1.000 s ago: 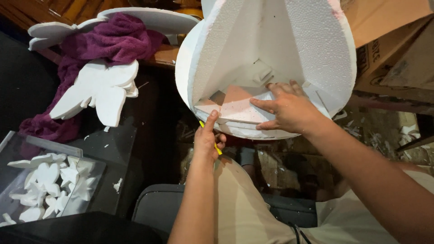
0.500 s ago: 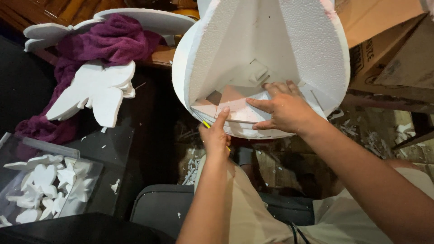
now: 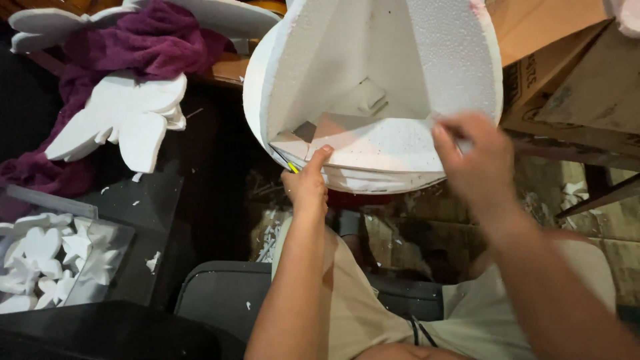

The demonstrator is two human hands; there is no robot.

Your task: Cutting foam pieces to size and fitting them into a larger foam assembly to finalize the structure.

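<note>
The big round white foam form [image 3: 400, 87], hollow and wedge-cut inside with a pebbled bead texture, sits at twelve o'clock from my lap, its lower rim curving just above my knees. My left hand [image 3: 308, 187] is at that rim's seven o'clock edge, thumb pressed up against the flat inner foam panel, the grip closed around a thin yellow tool [image 3: 293, 167] of which only the tip shows. My right hand [image 3: 475, 160] is at the rim's four o'clock edge, blurred; its fingers curl at the foam wall, but I cannot tell whether the grip pinches it or only touches.

Room is tight: the form fills the space ahead, and below its rim there is only a narrow gap down to the floor, littered with white crumbs [image 3: 270, 240].

At two o'clock brown cardboard boxes [image 3: 573, 80] are stacked close to the form's right side, one with dark print on its face. At ten o'clock a flat white foam wing-shaped cutout [image 3: 127, 120] lies on a rumpled purple cloth [image 3: 147, 47], with another thin foam cutout [image 3: 40, 23] past it. At eight o'clock a clear plastic tray [image 3: 100, 267] holds small white foam butterfly shapes [image 3: 37, 250], on a dark surface [image 3: 157, 207] flecked with foam bits.
</note>
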